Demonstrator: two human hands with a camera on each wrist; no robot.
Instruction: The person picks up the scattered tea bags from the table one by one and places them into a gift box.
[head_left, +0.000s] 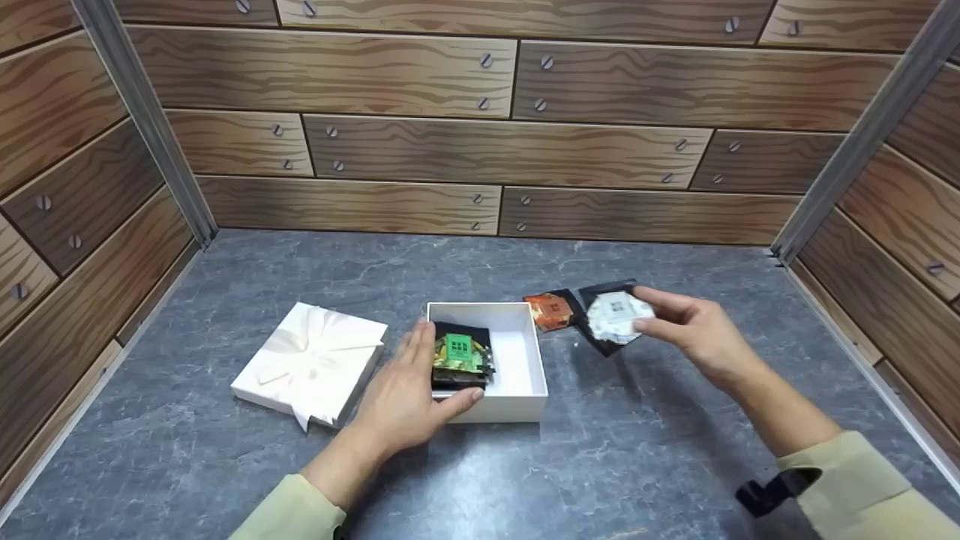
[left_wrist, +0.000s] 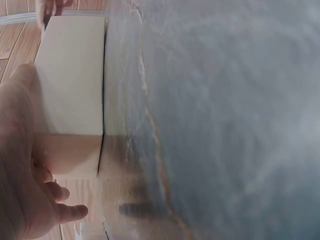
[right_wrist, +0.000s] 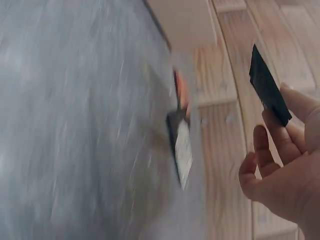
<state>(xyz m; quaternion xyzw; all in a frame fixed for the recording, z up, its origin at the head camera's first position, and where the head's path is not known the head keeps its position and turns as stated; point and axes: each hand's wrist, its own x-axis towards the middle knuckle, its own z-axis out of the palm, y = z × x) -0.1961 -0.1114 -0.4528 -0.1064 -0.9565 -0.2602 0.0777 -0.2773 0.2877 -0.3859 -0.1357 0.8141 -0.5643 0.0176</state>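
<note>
My left hand (head_left: 401, 405) rests against an open white box (head_left: 502, 409), its straight fingers along the left side and the thumb at the front rim. Inside the box, on the left, lie black sachets, the top one with a green label (head_left: 459, 349). To the right of the box, my right hand (head_left: 701, 337) pinches a black sachet (right_wrist: 267, 87) between thumb and fingers, raised over the table. At those fingertips a white label (head_left: 619, 315) shows in the head view. In the right wrist view, a white-labelled sachet (right_wrist: 183, 150) and an orange-labelled sachet (right_wrist: 181, 92) lie below.
A white box lid (head_left: 277, 394) with a ribbon bow (head_left: 311, 360) lies left of the box. The grey marbled tabletop (head_left: 480, 262) ends at wood-patterned walls (head_left: 420, 150) at the back and both sides.
</note>
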